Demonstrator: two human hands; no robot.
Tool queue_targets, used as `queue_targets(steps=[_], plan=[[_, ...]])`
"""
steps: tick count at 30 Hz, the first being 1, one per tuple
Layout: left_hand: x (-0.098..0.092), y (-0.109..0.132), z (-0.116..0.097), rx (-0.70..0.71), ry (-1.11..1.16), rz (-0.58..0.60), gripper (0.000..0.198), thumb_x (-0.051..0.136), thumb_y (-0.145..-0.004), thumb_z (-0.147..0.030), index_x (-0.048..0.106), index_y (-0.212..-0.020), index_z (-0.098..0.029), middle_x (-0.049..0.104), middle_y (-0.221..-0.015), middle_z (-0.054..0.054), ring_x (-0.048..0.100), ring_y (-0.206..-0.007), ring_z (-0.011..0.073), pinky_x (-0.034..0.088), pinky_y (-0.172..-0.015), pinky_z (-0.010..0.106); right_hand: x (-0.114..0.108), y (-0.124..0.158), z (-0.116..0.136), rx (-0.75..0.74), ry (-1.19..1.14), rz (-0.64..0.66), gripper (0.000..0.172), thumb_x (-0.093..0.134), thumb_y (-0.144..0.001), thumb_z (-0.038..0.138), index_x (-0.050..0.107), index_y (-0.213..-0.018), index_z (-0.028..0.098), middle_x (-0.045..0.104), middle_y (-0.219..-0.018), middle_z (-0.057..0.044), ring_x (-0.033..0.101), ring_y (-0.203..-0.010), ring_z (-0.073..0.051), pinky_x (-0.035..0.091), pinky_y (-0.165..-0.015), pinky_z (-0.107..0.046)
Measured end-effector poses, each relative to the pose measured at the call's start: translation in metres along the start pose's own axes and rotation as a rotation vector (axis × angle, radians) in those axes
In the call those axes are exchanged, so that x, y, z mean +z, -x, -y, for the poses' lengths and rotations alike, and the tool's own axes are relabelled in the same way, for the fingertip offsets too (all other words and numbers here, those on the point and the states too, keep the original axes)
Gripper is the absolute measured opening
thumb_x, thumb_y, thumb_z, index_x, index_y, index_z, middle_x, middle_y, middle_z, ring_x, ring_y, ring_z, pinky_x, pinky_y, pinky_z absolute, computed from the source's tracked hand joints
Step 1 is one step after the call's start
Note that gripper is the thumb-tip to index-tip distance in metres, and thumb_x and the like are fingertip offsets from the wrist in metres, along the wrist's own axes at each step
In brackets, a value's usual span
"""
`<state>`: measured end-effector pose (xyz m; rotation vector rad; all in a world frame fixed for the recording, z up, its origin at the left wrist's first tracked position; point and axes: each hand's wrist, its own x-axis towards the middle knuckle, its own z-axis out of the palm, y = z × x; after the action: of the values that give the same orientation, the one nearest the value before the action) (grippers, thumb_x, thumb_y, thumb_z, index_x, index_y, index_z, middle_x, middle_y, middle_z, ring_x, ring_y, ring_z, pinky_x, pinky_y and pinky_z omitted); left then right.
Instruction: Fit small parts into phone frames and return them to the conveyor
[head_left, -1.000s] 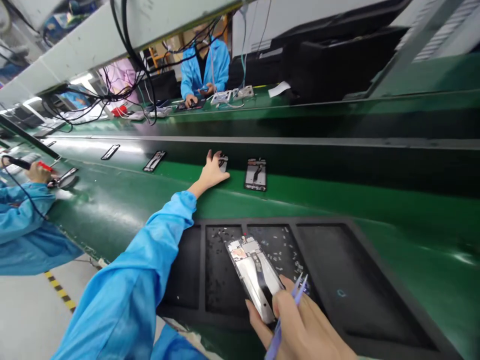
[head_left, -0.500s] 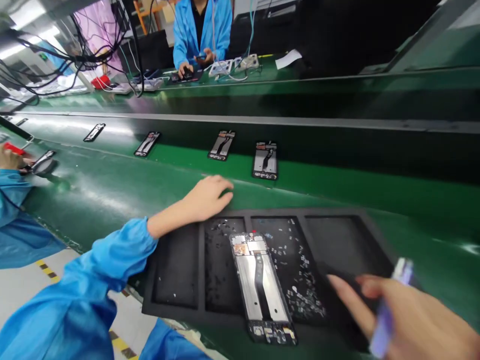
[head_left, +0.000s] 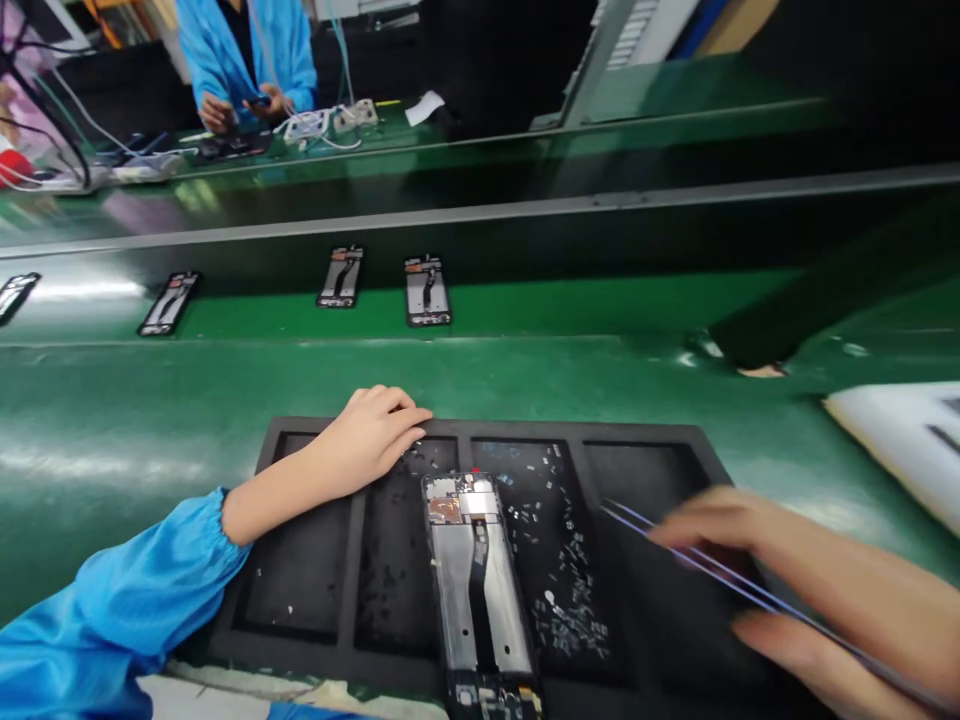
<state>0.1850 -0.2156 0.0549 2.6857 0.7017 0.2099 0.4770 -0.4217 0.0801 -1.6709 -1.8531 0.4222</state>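
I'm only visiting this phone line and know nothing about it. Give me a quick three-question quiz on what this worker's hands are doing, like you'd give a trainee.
1. True or false: the left hand is gripping the open phone.
2. What does the right hand hold? A) a screwdriver B) purple tweezers C) a brush
3. Fill in: the left hand rests on the black tray at its ___ edge (near or far from the worker).

Key: 1 false, it rests apart from the phone; 2 B; 3 far.
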Motion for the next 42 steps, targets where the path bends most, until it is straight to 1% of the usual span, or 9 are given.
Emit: queue_targets(steps=[3,6,8,14,21,34,37,39,42], plan=[[-0.005,0.013,-0.033,0.114,-0.062,-0.046,0.035,0.041,-0.101,-0.025,0.061,-0.129,-0.018,0.064,-0.123,0.015,0.055,-0.12,0.0311,0.04,-0.103,0.052,0.004,-0.04,0.0,-0.147,-0.163,0.135,0.017,0.066,-0.093,0.036,0.067,-0.108,0.029,0.071,-0.095,-0.004,0.069,-0.08,-0.02,0.055,-0.066,-0.03],[-0.004,0.036,-0.068,0.37,-0.02,0.116,0.049,0.053,-0.096,-0.04,0.05,-0.143,-0.028,0.051,-0.145,0.015,0.041,-0.139,0.0362,0.031,-0.114,0.057,0.022,-0.052,-0.011,-0.215,-0.24,0.175,0.015,0.062,-0.095,0.02,0.065,-0.11,0.022,0.069,-0.095,-0.004,0.067,-0.08,-0.016,0.054,-0.069,-0.027],[0.002,0.046,-0.082,0.522,-0.034,0.218,0.051,0.058,-0.094,-0.04,0.047,-0.144,-0.038,0.041,-0.154,0.009,0.037,-0.143,0.0332,0.03,-0.118,0.055,0.032,-0.048,-0.02,-0.193,-0.248,0.167,0.013,0.063,-0.094,0.016,0.063,-0.106,0.021,0.068,-0.092,-0.003,0.066,-0.078,-0.015,0.053,-0.069,-0.026],[0.017,0.045,-0.081,0.733,-0.089,0.214,0.052,0.054,-0.097,-0.041,0.047,-0.146,-0.027,0.041,-0.154,0.012,0.044,-0.139,0.0333,0.045,-0.108,0.053,0.035,-0.039,-0.031,-0.273,-0.319,0.209,0.016,0.063,-0.09,0.009,0.061,-0.102,0.02,0.066,-0.09,-0.003,0.065,-0.078,-0.015,0.052,-0.07,-0.026],[0.012,0.038,-0.08,0.749,-0.173,0.177,0.045,0.053,-0.098,-0.043,0.051,-0.142,-0.034,0.047,-0.15,0.006,0.046,-0.136,0.0292,0.049,-0.105,0.047,0.035,-0.041,-0.033,-0.304,-0.302,0.285,0.018,0.061,-0.092,0.009,0.061,-0.107,0.019,0.065,-0.096,-0.005,0.064,-0.084,-0.016,0.053,-0.075,-0.028],[0.022,0.048,-0.079,0.738,-0.101,0.247,0.047,0.047,-0.099,-0.046,0.048,-0.144,-0.031,0.038,-0.155,0.013,0.033,-0.144,0.0366,0.039,-0.11,0.058,0.037,-0.039,-0.032,-0.463,-0.145,0.193,0.017,0.058,-0.096,0.011,0.063,-0.111,0.017,0.072,-0.1,-0.006,0.068,-0.089,-0.019,0.056,-0.079,-0.031],[0.021,0.047,-0.078,0.744,-0.085,0.243,0.046,0.044,-0.099,-0.043,0.049,-0.143,-0.029,0.039,-0.154,0.014,0.032,-0.144,0.0379,0.041,-0.107,0.059,0.025,-0.038,-0.015,-0.245,-0.125,0.074,0.006,0.061,-0.097,0.023,0.066,-0.1,0.022,0.074,-0.091,-0.002,0.071,-0.078,-0.018,0.058,-0.068,-0.027],[0.021,0.046,-0.078,0.75,-0.073,0.233,0.046,0.041,-0.099,-0.042,0.051,-0.142,-0.029,0.039,-0.154,0.014,0.033,-0.144,0.0382,0.042,-0.106,0.059,0.011,-0.041,0.004,-0.133,-0.081,0.004,0.012,0.059,-0.098,0.034,0.068,-0.095,0.027,0.075,-0.082,0.002,0.071,-0.067,-0.017,0.055,-0.055,-0.025],[0.02,0.046,-0.078,0.765,-0.056,0.215,0.046,0.037,-0.099,-0.042,0.054,-0.14,-0.029,0.039,-0.153,0.014,0.034,-0.143,0.0378,0.041,-0.107,0.058,-0.003,-0.053,0.033,-0.141,-0.03,-0.026,0.027,0.055,-0.099,0.047,0.069,-0.082,0.031,0.069,-0.061,0.004,0.063,-0.046,-0.014,0.046,-0.039,-0.027]])
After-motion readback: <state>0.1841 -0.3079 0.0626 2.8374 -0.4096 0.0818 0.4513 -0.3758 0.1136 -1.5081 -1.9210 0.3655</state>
